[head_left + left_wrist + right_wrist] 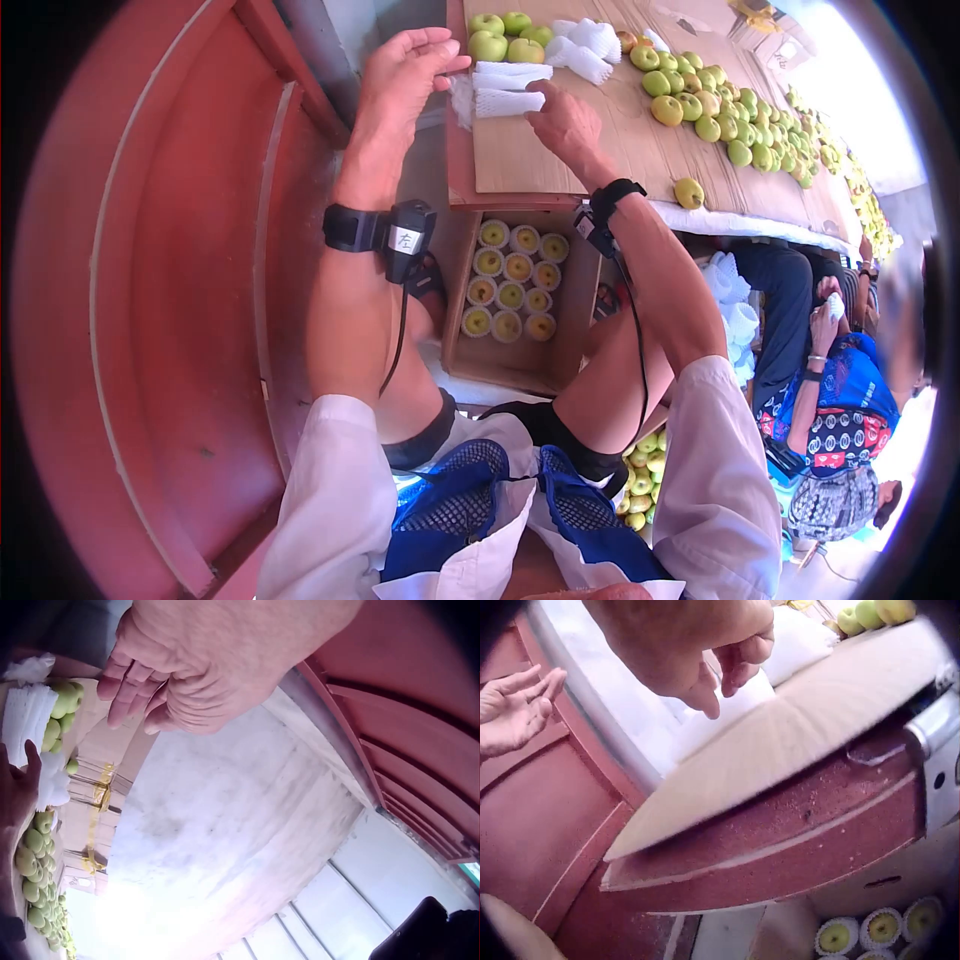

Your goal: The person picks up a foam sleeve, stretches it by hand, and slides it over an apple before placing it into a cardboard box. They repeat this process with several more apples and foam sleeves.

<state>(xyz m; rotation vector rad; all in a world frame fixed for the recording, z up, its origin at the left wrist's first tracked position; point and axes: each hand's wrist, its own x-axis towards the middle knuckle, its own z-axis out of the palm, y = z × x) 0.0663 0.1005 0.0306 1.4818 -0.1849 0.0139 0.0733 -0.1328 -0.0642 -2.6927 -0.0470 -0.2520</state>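
My right hand (567,125) is at the near end of a stack of flat white foam net sleeves (508,103) on the cardboard-covered table. Its thumb and fingertips are bent down at the foam (739,712), with a gap between them. To the left, my left hand (412,72) is raised beside the table's edge, empty, its fingers loosely bent and palm facing the sleeves. Several green apples (488,46) sit just beyond the stack, next to bunched white foam nets (585,48).
Many loose apples (740,125) spread along the table (640,170). Below its edge, between my knees, a cardboard box (458,345) holds foam-wrapped apples in rows. A red panel (180,300) rises at left. At right sits another person (835,390), near bluish-white foam nets (735,305).
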